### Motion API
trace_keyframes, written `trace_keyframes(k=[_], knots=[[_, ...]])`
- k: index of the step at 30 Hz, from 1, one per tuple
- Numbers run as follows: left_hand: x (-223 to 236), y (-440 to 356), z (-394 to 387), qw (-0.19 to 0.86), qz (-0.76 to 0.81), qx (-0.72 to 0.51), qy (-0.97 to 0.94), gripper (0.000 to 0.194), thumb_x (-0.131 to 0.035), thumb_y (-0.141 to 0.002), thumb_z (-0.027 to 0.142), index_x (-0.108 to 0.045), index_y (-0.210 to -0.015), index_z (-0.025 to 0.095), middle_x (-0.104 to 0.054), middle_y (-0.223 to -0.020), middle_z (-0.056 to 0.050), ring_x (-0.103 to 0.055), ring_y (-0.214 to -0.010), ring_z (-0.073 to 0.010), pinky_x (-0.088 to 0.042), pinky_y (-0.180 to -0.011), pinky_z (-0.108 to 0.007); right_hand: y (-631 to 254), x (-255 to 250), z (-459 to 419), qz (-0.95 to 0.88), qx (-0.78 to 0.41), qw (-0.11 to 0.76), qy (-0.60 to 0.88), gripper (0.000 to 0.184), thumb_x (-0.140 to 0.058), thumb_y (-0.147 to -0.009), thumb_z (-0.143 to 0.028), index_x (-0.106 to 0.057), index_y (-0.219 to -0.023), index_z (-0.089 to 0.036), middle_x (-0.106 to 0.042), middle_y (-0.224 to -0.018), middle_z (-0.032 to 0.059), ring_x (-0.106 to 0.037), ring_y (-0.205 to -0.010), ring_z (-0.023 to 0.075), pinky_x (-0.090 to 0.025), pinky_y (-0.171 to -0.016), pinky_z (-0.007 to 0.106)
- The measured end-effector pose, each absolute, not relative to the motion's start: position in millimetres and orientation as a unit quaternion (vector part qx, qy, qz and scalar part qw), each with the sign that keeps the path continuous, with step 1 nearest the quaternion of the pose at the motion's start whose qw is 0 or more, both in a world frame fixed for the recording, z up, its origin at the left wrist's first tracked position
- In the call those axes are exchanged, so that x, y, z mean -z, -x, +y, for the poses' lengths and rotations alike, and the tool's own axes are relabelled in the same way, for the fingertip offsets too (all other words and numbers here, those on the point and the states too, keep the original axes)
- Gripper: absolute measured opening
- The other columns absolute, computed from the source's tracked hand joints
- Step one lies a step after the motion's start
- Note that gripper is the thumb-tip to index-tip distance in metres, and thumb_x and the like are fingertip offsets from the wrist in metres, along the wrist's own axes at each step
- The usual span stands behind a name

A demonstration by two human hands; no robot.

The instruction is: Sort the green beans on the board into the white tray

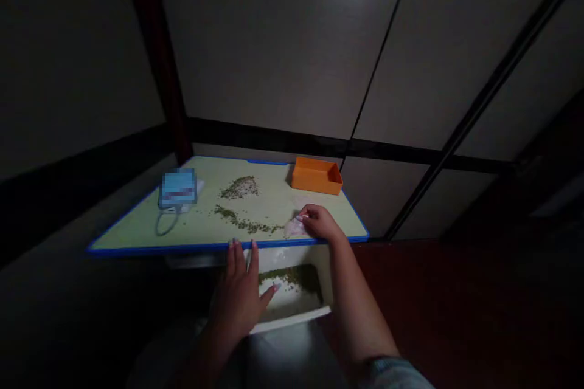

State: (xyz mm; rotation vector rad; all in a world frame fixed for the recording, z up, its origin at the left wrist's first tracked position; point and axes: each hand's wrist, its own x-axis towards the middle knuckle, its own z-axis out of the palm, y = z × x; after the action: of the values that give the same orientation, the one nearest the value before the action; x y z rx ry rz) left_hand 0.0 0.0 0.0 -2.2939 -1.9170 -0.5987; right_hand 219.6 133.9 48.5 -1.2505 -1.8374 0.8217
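Observation:
My right hand (318,222) is closed in a pinch on a small clear plastic bag (295,228), near the table's front right edge. What the bag holds, if anything, I cannot make out. My left hand (241,289) is open, thumb apart, with its fingertips at the table's blue front edge. A line of small green bits (250,226) runs across the table toward the bag. Behind it lies a larger heap of green and pale bits (241,187). Below the edge, partly hidden by my left hand, a white bin (292,320) holds more green bits.
An orange tray (316,181) with a low front notch stands at the table's back right. On the left is a device with a blurred screen (177,187) and a grey cable (165,231). Panelled wall (283,48) rises behind the pale table (146,231).

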Motion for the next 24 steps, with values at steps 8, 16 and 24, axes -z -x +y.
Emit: trace_keyframes(k=[8,16,24], knots=[[1.3,-2.0,-0.5,0.053,-0.63,0.205,0.747,0.086,-0.057,-0.074,0.049,-0.03,-0.142,0.003,-0.014,-0.151,-0.033,-0.005,-0.142,-0.0419,-0.034,-0.103,-0.05,-209.6,-50.4,130.2,-0.748,-0.279,0.369,0.475,0.011,-0.058,-0.076,-0.028,-0.06,-0.074,-0.017,-0.059,-0.065,-0.0021,-0.05,-0.061,0.011,-0.036,-0.06,0.021],[2.3,-1.5,0.1,0.048,-0.629,0.215,0.746,0.085,-0.057,-0.074,0.049,-0.031,-0.141,0.003,-0.012,-0.152,-0.031,-0.004,-0.142,-0.0412,-0.032,-0.105,-0.05,-207.7,-52.0,129.4,-0.757,-0.199,0.328,0.529,0.009,-0.06,-0.08,-0.027,-0.062,-0.077,-0.018,-0.065,-0.07,-0.0013,-0.053,-0.064,0.0114,-0.036,-0.061,0.02],[2.3,-1.2,-0.2,0.034,-0.631,0.219,0.743,0.086,-0.057,-0.075,0.05,-0.03,-0.142,0.004,-0.011,-0.152,-0.031,-0.003,-0.143,-0.0406,-0.034,-0.104,-0.051,-216.0,-62.5,125.4,-0.72,-0.125,0.279,0.623,0.007,-0.06,-0.081,-0.026,-0.063,-0.08,-0.02,-0.068,-0.076,0.0003,-0.056,-0.068,0.0121,-0.033,-0.063,0.022]])
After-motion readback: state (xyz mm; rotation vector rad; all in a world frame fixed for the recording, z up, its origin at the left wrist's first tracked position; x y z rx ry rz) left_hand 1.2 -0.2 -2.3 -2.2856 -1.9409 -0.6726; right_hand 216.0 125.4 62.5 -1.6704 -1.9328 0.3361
